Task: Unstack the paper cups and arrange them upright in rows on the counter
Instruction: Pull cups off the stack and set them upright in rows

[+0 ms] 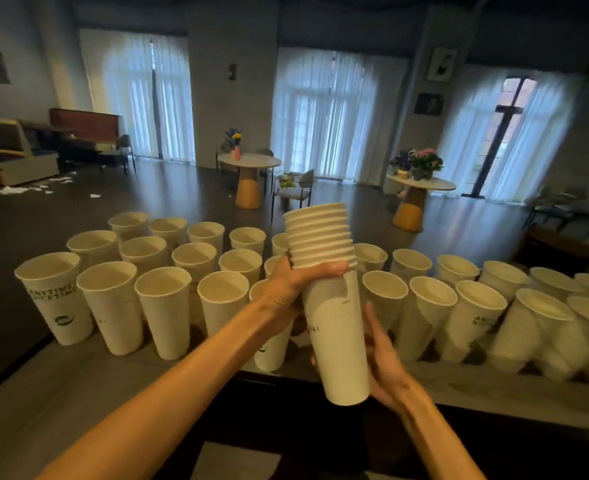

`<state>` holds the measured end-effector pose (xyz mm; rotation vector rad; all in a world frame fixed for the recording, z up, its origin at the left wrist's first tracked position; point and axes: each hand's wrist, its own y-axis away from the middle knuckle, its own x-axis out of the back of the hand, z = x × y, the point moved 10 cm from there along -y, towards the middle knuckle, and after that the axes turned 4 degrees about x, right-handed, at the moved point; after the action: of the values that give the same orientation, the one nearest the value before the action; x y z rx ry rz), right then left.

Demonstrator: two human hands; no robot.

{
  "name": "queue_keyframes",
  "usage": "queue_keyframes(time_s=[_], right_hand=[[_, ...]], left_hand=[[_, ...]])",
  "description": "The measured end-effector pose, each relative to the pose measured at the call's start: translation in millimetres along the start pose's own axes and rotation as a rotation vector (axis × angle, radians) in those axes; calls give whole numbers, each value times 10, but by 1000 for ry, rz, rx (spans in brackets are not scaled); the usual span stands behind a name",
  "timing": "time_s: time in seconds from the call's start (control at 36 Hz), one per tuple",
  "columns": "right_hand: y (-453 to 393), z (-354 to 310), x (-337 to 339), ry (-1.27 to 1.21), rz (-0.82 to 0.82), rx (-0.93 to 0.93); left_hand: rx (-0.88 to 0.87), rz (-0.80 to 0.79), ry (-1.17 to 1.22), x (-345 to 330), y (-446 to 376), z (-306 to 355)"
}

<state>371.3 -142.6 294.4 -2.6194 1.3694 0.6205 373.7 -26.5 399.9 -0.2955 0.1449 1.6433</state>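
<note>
A stack of white paper cups (334, 334) hangs in the air above the counter's near edge, with several nested rims showing at its top. My left hand (294, 282) grips the stack just under the rims, thumb across the front. My right hand (384, 355) lies against the lower right side of the bottom cup, fingers fairly straight. Behind the stack, several rows of upright paper cups (163, 306) stand on the grey counter (78, 386), spreading left and right. Some cups bear green print.
The counter's far edge drops to a dark floor. Further cups (535, 323) crowd the right side of the counter. Two round tables with flowers (249, 161) and chairs stand farther back in the room, before curtained windows.
</note>
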Motion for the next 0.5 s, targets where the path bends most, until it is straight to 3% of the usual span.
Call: queue_keyframes(time_s=[0.08,0.22,0.39,0.5], right_hand=[[52,-117,-10,30,-120,61],[56,-107,136,181,-132,86],[-22,-167,468,439,73,112],[-26,-186,475,643,106,128]], left_hand=[[-31,82,-5,7,-40,-40],[-74,177,-35,-47,-40,-60],[-180,232,-123,-100,8,40],[-267,286,-107,40,40,219]])
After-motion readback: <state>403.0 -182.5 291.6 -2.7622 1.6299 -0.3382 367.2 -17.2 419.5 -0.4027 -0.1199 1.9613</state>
